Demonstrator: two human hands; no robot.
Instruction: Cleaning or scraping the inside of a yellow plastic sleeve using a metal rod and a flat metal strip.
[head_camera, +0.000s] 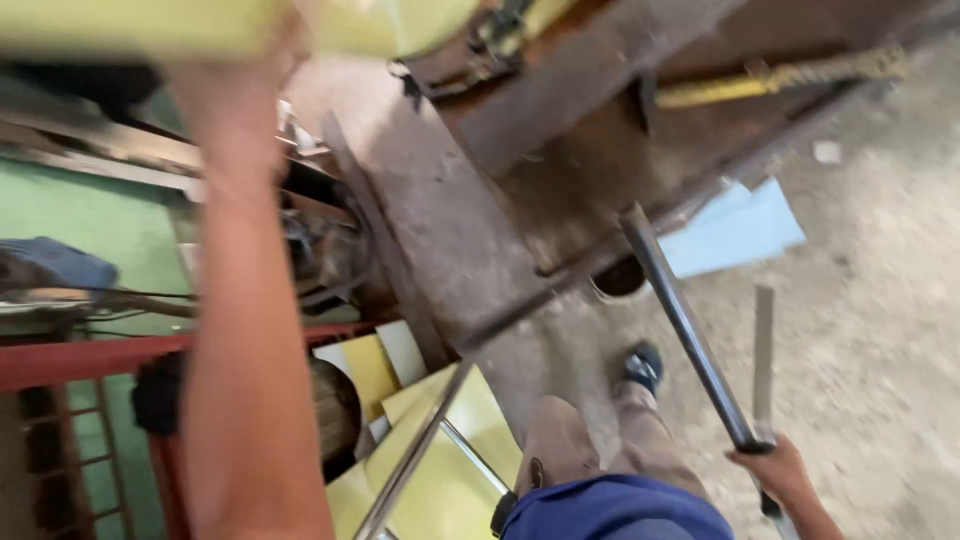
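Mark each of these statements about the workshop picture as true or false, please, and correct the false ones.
1. The right hand grips a dark metal tube. True.
2. The tube lies flat on the floor. False: it slants up from the hand towards the rusty steel table.
3. The left arm reaches up towards a yellow thing at the top of the picture. True; the hand itself is blurred and cannot be made out.
4. The sheets beside the person's legs are red. False: they are yellow.
5. A pale blue sheet lies on the floor by the table. True.
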